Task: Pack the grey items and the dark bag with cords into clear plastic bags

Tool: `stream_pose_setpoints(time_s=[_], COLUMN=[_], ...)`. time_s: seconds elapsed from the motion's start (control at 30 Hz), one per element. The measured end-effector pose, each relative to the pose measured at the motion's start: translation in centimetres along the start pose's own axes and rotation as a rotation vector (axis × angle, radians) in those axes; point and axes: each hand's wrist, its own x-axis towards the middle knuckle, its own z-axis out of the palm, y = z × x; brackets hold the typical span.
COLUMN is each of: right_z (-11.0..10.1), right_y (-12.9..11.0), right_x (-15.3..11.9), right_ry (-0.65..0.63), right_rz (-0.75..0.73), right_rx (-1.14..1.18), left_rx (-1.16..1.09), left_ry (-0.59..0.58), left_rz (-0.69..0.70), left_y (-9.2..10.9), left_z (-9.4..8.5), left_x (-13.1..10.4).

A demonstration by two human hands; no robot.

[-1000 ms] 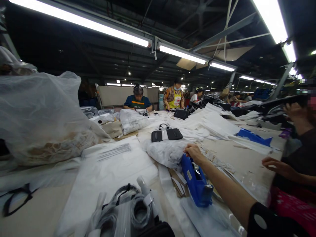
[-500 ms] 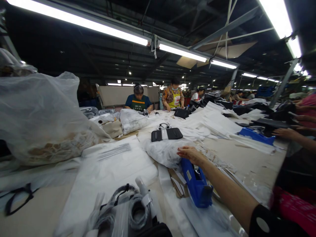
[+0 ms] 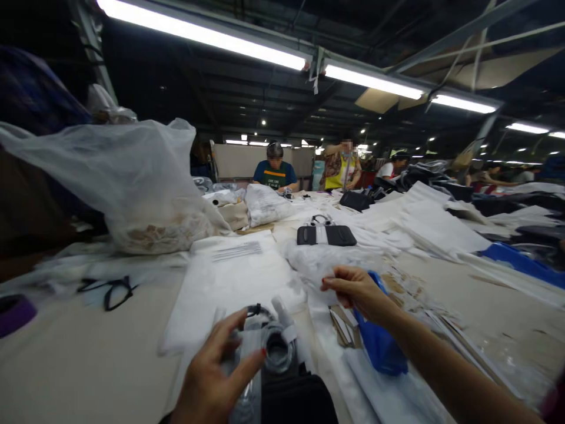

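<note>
My left hand is at the lower middle, thumb and fingers apart and curved beside a coiled grey cable in clear plastic. Whether its fingertips touch the plastic, I cannot tell. Under the cable lies a black, padded-looking item, cut off by the lower edge. My right hand is closed in a pinch just above a blue tape dispenser, partly covering it. What sits between those fingertips, if anything, is too small to make out. Behind that hand is a crumpled clear plastic bag.
A flat black case with a white band lies beyond the plastic bag. White plastic sheets lie left of centre, near a big translucent sack. A purple tape roll is at far left. Two co-workers face me across the table.
My left hand has come into view beside the cable. My right hand has left the dispenser's far end, its fingers now pinched. The view has turned left, and one co-worker's arm has risen.
</note>
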Motion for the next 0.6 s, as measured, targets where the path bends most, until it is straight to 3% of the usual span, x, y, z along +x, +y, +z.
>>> stream_pose_setpoints(time_s=[0.1, 0.17, 0.23, 0.37, 0.53, 0.6], right_z=[3.6, 5.1, 5.9, 6.8, 8.6, 9.3], right_y=[-0.1, 0.1, 0.6, 1.9, 3.1, 3.0], right_x=[-2.0, -2.9, -3.3, -3.9, -4.4, -4.3], right_ry=[-0.216, -0.302, -0.307, -0.266, -0.238, -0.224], right_rz=[0.051, 0.075, 0.081, 0.112, 0.167, 0.161], right_rx=[0.012, 0.037, 0.076, 0.104, 0.047, 0.021], left_rx=[-0.161, -0.211, -0.33, -0.374, -0.338, -0.266], left_ry=[-0.111, -0.242, -0.318, -0.295, -0.229, -0.177], left_rz=[-0.116, -0.161, -0.271, -0.422, -0.481, -0.433], left_y=[2.6, 2.8, 2.2, 0.5, -0.7, -0.9], left_z=[1.9, 2.3, 1.8, -0.8, -2.9, -3.2], left_x=[1.7, 2.4, 2.4, 1.6, 1.4, 1.8])
